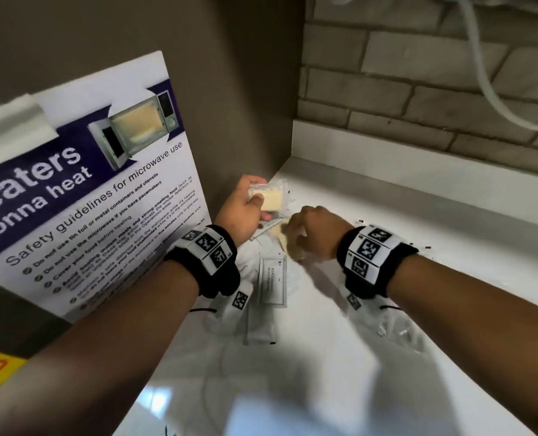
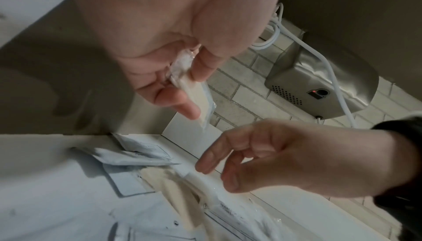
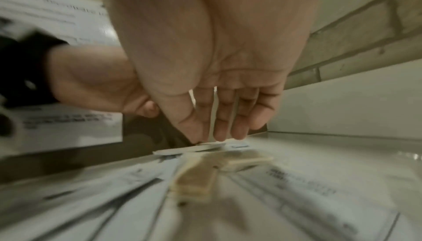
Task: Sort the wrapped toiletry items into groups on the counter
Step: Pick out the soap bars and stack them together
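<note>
- The left hand (image 1: 241, 212) is raised above the white surface (image 1: 387, 234), near the corner by the brown wall. Its grip is closed around a pale yellow bar of soap in clear plastic wrap (image 1: 266, 196); the thumb presses on the front face, and the fingers are behind it.
- From the left wrist view, the same wrapped soap (image 2: 194, 89) is pinched between the thumb and the fingers and hangs down from them.
- The right hand (image 1: 311, 231) is low over the pile of items, palm down. Its fingers (image 3: 226, 118) are stretched toward the surface, and the fingertips reach a thin white packet (image 3: 200, 147). I cannot tell if this grip has really caught the packet or only touches it.
- Just under the right hand lie more cream-coloured wrapped soap bars (image 3: 196, 180), blurred.
- Flat white sachets with printed black frames (image 1: 272, 283) lie on the surface between the two wrists, some overlapping.
- A crumpled clear plastic wrapper (image 1: 400, 332) lies near the right forearm.
- A laminated microwave safety poster (image 1: 97, 184) leans on the left side.
- On the tiled wall, a steel hand dryer (image 2: 319, 82) with a white cable is mounted.
</note>
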The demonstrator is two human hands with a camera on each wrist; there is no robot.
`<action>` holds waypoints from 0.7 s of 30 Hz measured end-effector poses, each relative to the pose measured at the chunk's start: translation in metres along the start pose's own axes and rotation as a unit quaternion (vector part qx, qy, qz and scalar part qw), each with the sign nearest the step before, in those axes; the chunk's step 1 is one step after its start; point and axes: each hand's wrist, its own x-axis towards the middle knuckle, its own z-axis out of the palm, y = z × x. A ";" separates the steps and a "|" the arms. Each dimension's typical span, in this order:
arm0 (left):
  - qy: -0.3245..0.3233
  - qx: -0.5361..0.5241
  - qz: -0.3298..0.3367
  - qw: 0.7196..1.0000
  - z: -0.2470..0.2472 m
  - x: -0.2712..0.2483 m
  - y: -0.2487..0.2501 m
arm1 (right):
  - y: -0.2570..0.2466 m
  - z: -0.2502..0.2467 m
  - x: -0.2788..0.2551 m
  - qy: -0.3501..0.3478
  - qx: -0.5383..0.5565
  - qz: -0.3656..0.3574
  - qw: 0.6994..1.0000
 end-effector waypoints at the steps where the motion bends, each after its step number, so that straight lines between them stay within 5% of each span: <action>1: 0.000 0.000 0.002 1.000 0.000 0.000 0.000 | 0.004 -0.002 0.005 -0.006 -0.036 0.012 0.999; 5: 0.001 -0.001 0.009 1.000 -0.003 -0.001 -0.001 | 0.005 0.004 0.021 -0.066 -0.072 0.040 0.994; 21: 0.006 -0.013 0.013 1.000 -0.004 0.003 -0.002 | -0.016 0.007 0.039 -0.027 0.029 0.058 0.998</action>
